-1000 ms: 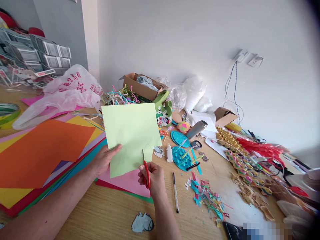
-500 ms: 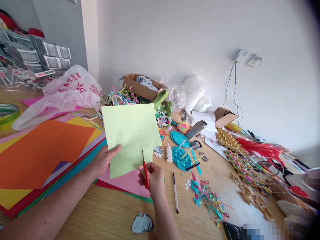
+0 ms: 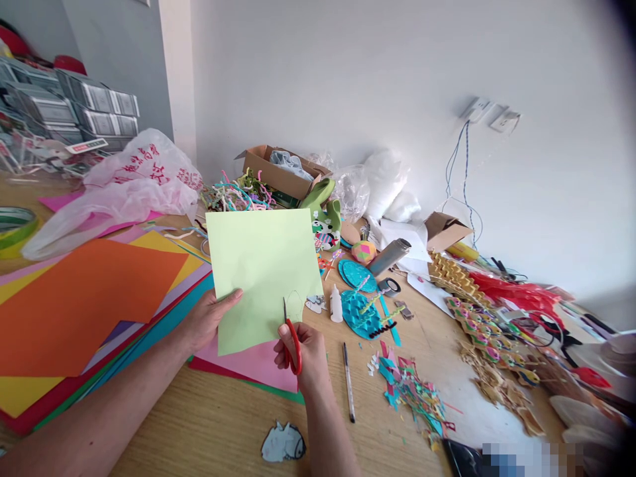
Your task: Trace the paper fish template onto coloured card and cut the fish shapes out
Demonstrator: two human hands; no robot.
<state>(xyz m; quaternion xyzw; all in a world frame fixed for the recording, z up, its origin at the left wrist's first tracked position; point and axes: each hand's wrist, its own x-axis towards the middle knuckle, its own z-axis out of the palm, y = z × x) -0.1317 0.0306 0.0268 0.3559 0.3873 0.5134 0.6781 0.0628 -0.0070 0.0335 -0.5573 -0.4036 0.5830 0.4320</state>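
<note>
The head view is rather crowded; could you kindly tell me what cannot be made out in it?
In the head view:
Left hand: most fingers hidden behind the green sheet.
Red scissors: second blade indistinguishable, perhaps behind the sheet.
Black object, lower right: cut off by the bottom edge.

From my head, the camera looks forward and down across the table (image 3: 199, 424), my hands (image 3: 309, 350) near at six to eight o'clock, the wall (image 3: 318, 79) farther at twelve.

Matt paper sheet (image 3: 263, 255), plastic scissor handles (image 3: 297, 342)
</note>
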